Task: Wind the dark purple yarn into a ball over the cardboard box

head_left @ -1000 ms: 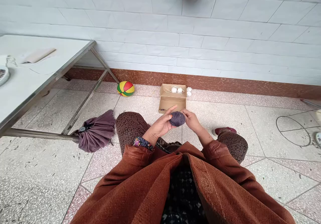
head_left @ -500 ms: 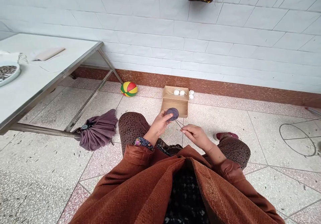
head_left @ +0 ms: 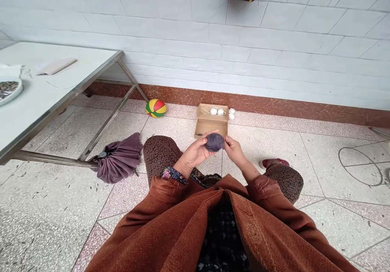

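A purple-grey ball of yarn (head_left: 214, 142) is held up in front of my knees. My left hand (head_left: 195, 152) grips it from the left, thumb on its near face and fingers behind. At the ball's right edge is my right hand (head_left: 234, 150), its thumb and fingertips pinched together; the strand in the pinch is too fine to make out now. Just beyond the ball, an open cardboard box (head_left: 202, 127) lies on the floor, partly hidden by my hands. White yarn balls (head_left: 217, 111) rest at its far side, and more white balls (head_left: 232, 113) sit beside it.
A white table (head_left: 91, 56) with a metal frame stands at the left, carrying a bowl (head_left: 10, 89). Below it lie a folded purple umbrella (head_left: 122, 158) and a colourful ball (head_left: 156, 108). A wire hoop (head_left: 359, 164) is on the right floor. The tiled wall (head_left: 170, 32) runs behind.
My right hand has moved up and in, from holding a strand below the yarn ball to the ball's right edge. The ball has turned and shifted slightly right and down.
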The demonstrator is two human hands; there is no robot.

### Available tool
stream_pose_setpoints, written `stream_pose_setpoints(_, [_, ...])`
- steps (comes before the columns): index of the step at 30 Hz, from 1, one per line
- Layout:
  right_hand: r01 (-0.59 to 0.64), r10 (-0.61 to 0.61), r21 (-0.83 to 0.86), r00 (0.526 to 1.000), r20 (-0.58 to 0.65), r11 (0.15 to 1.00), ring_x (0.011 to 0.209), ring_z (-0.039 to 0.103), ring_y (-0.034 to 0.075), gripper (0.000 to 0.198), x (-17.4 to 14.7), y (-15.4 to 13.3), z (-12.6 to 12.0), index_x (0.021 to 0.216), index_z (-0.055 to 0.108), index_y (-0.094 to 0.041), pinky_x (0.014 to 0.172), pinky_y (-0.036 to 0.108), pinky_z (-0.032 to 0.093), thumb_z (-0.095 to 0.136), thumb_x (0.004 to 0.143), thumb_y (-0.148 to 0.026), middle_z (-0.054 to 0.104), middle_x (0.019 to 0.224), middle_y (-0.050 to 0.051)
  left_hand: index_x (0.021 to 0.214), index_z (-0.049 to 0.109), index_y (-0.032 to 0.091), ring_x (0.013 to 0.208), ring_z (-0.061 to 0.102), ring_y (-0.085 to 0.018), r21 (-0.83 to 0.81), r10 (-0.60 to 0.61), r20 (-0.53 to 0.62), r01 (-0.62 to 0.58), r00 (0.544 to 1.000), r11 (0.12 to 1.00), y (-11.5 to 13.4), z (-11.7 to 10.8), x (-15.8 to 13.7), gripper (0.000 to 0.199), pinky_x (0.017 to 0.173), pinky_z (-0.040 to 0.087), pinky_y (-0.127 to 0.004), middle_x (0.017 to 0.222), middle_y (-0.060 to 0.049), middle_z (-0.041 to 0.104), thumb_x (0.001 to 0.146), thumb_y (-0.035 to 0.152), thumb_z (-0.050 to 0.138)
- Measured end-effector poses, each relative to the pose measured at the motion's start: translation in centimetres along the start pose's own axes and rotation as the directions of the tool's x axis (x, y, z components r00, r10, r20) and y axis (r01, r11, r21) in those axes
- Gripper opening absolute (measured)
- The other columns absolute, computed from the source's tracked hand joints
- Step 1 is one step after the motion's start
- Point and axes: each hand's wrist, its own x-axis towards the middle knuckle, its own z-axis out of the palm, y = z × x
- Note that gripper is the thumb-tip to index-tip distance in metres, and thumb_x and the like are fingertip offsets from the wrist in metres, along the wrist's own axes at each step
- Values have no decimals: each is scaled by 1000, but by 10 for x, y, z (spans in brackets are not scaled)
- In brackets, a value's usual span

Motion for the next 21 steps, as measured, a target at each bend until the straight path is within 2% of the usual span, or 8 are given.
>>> stream_pose_setpoints(2, [-65, 65, 3, 997, 47, 998, 63, 59, 17, 44, -20, 9, 8, 87, 67, -22, 65, 29, 49, 49, 103, -60, 61, 67, 0, 113, 73, 17, 91, 66, -19, -74, 51, -102, -58, 994, 996, -1, -6, 5, 42, 77, 50, -29, 109, -9, 74, 76, 34, 82])
stream_pose_setpoints(4, [-75, 74, 1, 991, 111, 997, 63, 60, 17, 42, -37, 11, 8, 90, 69, -22, 65, 29, 50, 50, 103, -58, 63, 68, 0, 104, 72, 17, 92, 67, -18, -122, 74, -216, -102, 974, 987, -2, -12, 10, 32, 80, 52, -29, 106, -7, 74, 75, 27, 82])
stream_pose_setpoints(7, [-9, 10, -7, 987, 160, 1000, 72, 66, 18, 37, -49, 1, -3, 92, 71, -22, 71, 31, 53, 56, 102, -54, 71, 79, 4, 99, 70, 17, 88, 66, -15, -133, 61, -331, -110, 942, 985, -3, -19, 15, 28, 78, 51, -26, 102, -4, 74, 74, 23, 82])
stream_pose_setpoints(10, [78, -77, 4, 983, 164, 997, 77, 69, 20, 31, -47, -20, -19, 94, 74, -22, 74, 32, 55, 60, 103, -48, 75, 85, 6, 103, 71, 19, 83, 63, -13, -18, 67, -372, -80, 926, 997, -5, -23, 15, 34, 69, 46, -22, 100, -3, 73, 71, 23, 84])
stream_pose_setpoints(13, [174, -167, -28, 972, 165, 984, 75, 68, 19, 26, -33, -43, -34, 94, 77, -23, 73, 32, 54, 62, 103, -44, 75, 83, 6, 112, 75, 19, 84, 61, -14, 186, 105, -349, -41, 931, 982, -8, -23, 13, 41, 65, 40, -22, 108, -4, 73, 72, 27, 82])
stream_pose_setpoints(16, [248, -233, -94, 961, 149, 964, 73, 65, 18, 22, -9, -57, -47, 96, 79, -25, 70, 31, 51, 64, 102, -41, 74, 84, 5, 123, 75, 22, 87, 59, -15, 343, 110, -273, -11, 956, 939, -9, -20, 10, 48, 67, 40, -24, 113, -5, 72, 76, 30, 79])
stream_pose_setpoints(18, [273, -261, -107, 959, 113, 956, 76, 65, 18, 22, 8, -56, -50, 96, 79, -26, 73, 31, 51, 66, 101, -42, 74, 85, 4, 132, 72, 25, 87, 59, -15, 372, 60, -188, 15, 980, 928, -8, -16, 6, 55, 70, 41, -25, 112, -5, 71, 77, 30, 79])
stream_pose_setpoints(21, [217, -214, -61, 976, 41, 974, 79, 65, 19, 29, 22, -40, -41, 89, 75, -24, 76, 32, 51, 64, 101, -48, 73, 85, 4, 142, 65, 29, 86, 61, -15, 296, -61, -31, 68, 998, 953, -5, -7, -1, 65, 73, 44, -26, 111, -5, 70, 80, 33, 80])
